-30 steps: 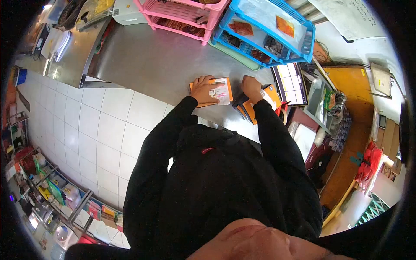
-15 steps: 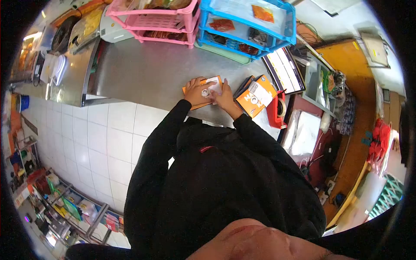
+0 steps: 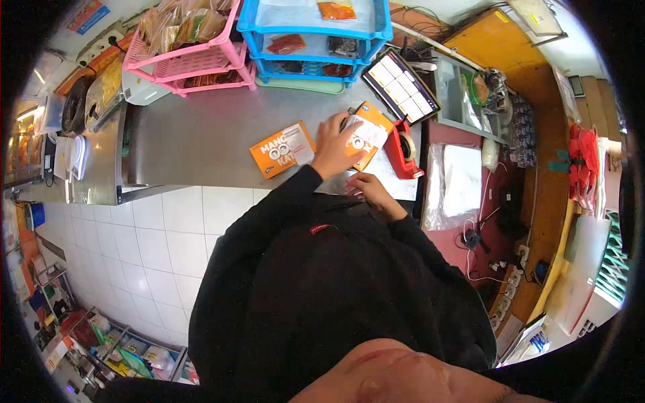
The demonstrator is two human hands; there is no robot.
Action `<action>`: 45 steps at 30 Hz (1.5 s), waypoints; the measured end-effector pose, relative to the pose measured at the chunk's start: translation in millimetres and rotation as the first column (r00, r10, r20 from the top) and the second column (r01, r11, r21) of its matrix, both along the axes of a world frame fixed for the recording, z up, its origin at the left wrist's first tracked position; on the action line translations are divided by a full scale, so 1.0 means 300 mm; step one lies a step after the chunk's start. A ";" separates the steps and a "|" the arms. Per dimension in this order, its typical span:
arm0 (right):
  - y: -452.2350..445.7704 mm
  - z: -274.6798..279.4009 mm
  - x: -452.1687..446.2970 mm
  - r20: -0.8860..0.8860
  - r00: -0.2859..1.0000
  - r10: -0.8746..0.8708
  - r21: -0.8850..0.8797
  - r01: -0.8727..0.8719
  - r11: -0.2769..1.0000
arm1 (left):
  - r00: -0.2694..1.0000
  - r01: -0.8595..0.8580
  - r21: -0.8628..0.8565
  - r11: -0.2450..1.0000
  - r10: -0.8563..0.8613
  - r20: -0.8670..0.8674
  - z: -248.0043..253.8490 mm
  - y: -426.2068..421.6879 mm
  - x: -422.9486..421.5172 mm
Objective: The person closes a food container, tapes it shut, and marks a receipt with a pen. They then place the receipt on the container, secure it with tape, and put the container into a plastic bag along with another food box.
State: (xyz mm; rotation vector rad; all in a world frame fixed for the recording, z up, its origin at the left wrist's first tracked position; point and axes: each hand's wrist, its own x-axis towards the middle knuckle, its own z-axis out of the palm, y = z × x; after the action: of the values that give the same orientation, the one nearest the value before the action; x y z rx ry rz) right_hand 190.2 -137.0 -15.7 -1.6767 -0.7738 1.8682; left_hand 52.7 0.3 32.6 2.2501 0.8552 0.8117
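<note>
My left hand [image 3: 334, 149] reaches across to the right-hand orange cardboard box [image 3: 367, 149], its fingers and thumb spanning the box's left side. A white label [image 3: 368, 132] lies on that box. My right hand [image 3: 371, 188] is at the counter's front edge, just below the left one, with fingers curled in. What those fingers hold, if anything, is too small to make out. Another orange box [image 3: 272, 149], with white lettering, two round eye-like marks and a white label, lies flat on the metal counter [image 3: 201, 134], left of my hands.
A red tape dispenser [image 3: 406, 153] stands right of the boxes, below a tablet [image 3: 401, 84]. Pink [image 3: 195, 64] and blue [image 3: 312, 37] tiered racks with packets line the counter's back. Plastic-wrapped white sheets [image 3: 463, 181] lie at right.
Both hands have left the left box and moved right; the left hand is now at the right-hand box. The left box's printed top is uncovered. The head view has shifted.
</note>
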 end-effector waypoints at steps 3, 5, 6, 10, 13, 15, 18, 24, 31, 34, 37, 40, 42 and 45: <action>-0.022 0.026 0.065 0.070 0.928 -0.365 -0.003 0.366 0.931 | 0.882 -0.063 0.033 0.997 0.072 -0.466 -0.066 -0.066 0.135; -0.007 0.041 0.091 0.027 0.890 -0.455 0.107 0.450 0.887 | 0.880 -0.056 -0.066 0.996 0.019 -0.475 -0.092 -0.070 0.159; 0.000 0.066 0.092 0.016 0.879 -0.477 0.178 0.467 0.866 | 0.871 -0.056 -0.171 0.984 -0.035 -0.489 -0.103 -0.070 0.160; 0.026 0.010 0.123 -0.046 0.899 -0.436 0.181 0.437 0.881 | 0.822 -0.039 -0.196 0.980 -0.080 -0.564 -0.110 -0.048 0.163; 0.033 -0.024 0.130 0.112 0.943 -0.312 0.270 0.274 0.923 | 0.801 -0.063 -0.199 0.978 -0.069 -0.595 -0.085 -0.057 0.175; 0.025 -0.036 0.141 0.020 0.950 -0.311 0.236 0.297 0.925 | 0.803 -0.077 -0.191 0.978 -0.053 -0.594 -0.083 -0.061 0.183; 0.028 -0.046 0.161 -0.088 0.952 -0.292 0.190 0.304 0.934 | 0.805 -0.067 -0.221 0.973 -0.078 -0.588 -0.087 -0.047 0.174; 0.058 -0.067 0.174 -0.096 0.958 -0.270 0.137 0.281 0.950 | 0.787 -0.053 -0.269 0.962 -0.126 -0.604 -0.086 -0.034 0.180; 0.097 -0.073 0.213 0.081 0.984 -0.158 0.381 0.116 0.917 | 0.730 -0.112 -0.315 0.943 -0.137 -0.670 -0.083 -0.008 0.234; 0.122 -0.090 0.228 -0.086 0.973 -0.212 0.234 0.227 0.945 | 0.727 -0.134 -0.297 0.945 -0.110 -0.678 -0.090 -0.001 0.258; 0.117 -0.088 0.220 -0.179 0.945 -0.272 0.176 0.303 0.937 | 0.740 -0.144 -0.285 0.948 -0.088 -0.666 -0.066 -0.008 0.255; 0.109 -0.091 0.211 -0.170 0.951 -0.258 0.219 0.292 0.931 | 0.751 -0.141 -0.281 0.949 -0.083 -0.656 -0.064 -0.013 0.251; 0.107 -0.092 0.214 -0.153 0.957 -0.248 0.221 0.278 0.935 | 0.750 -0.131 -0.271 0.953 -0.084 -0.657 -0.069 -0.008 0.255; 0.095 -0.101 0.207 -0.150 0.953 -0.263 0.255 0.294 0.921 | 0.733 -0.127 -0.274 0.953 -0.096 -0.673 -0.065 -0.001 0.258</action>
State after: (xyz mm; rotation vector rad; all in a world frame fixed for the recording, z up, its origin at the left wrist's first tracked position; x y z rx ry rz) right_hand 252.4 -108.3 -46.2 -1.4111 -0.6725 1.5638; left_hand 130.1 -0.1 13.0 2.2520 1.2251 -0.2020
